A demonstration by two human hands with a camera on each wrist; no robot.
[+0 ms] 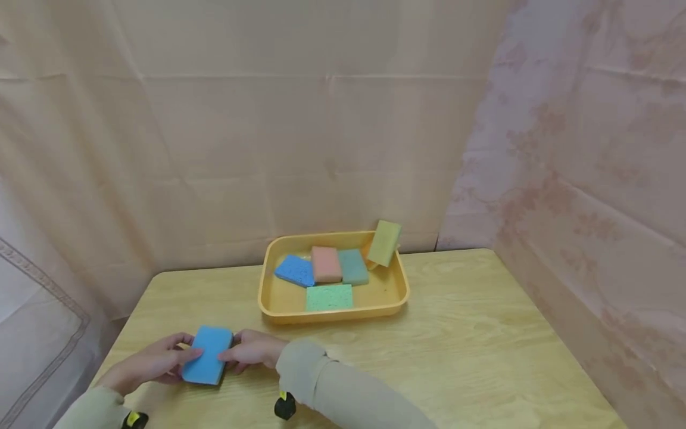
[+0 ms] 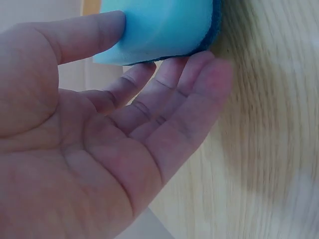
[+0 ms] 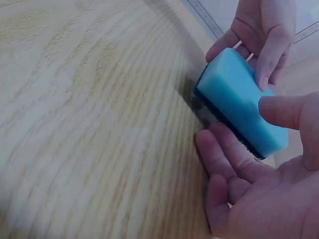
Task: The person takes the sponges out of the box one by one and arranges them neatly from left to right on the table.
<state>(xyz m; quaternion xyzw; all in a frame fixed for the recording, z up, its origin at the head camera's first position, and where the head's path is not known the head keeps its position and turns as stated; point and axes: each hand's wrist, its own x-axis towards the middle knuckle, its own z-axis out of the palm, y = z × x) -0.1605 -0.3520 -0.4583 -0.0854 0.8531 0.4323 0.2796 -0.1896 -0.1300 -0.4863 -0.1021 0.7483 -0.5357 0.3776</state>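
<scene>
At 9 o'clock from the light-blue sponge (image 1: 209, 347), the left hand (image 1: 155, 360) pinches its near edge, thumb on the blue face, fingers curled beneath on the dark layer. The sponge sits between both hands, at 8 o'clock from the yellow tray (image 1: 332, 316), dark side facing the wooden table (image 1: 471, 339); whether it touches the wood I cannot tell. At its 3 o'clock, the right hand (image 1: 256, 348) is clamped on the opposite edge, thumb on top, other fingers lower down. At 4 o'clock from the sponge, a black device (image 1: 285, 406) hangs by the right sleeve (image 1: 348, 381). Inside the tray, a darker blue sponge (image 1: 296, 271) lies at 9 o'clock, a pink sponge (image 1: 327, 264) near 11, a green sponge (image 1: 329, 298) at 6, a teal sponge (image 1: 354, 266) beside the pink, and a yellow sponge (image 1: 384, 243) tilted against the rim at 2 o'clock
</scene>
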